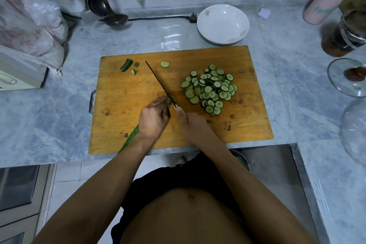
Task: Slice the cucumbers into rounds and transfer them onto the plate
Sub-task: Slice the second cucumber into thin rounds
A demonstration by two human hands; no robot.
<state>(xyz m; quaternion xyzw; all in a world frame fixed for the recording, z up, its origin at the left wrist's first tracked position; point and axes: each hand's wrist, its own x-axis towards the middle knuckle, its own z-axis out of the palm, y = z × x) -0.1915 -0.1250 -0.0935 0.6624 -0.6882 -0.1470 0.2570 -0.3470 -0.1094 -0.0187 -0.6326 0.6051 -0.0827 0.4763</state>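
Note:
A wooden cutting board [138, 93] lies on the grey marble counter. My left hand [153, 118] grips a whole cucumber [130, 138] that runs from under the palm toward the board's near left edge. My right hand [190, 123] holds a knife [158, 81] by its handle; the blade stands edge-down against the cucumber's cut end beside my left fingertips. A heap of several cucumber rounds [210, 90] sits on the board's right half. One loose round [165, 64] and cut stem ends [126, 65] lie near the far edge. A white plate [222, 23] stands behind the board.
A ladle and utensils [111, 14] rest at the back left, with a power cord [158, 18] along the wall. Bottles and a jar [340, 33] stand at the right, with a glass lid [346, 77] near them. A sink [267, 164] opens at the near right.

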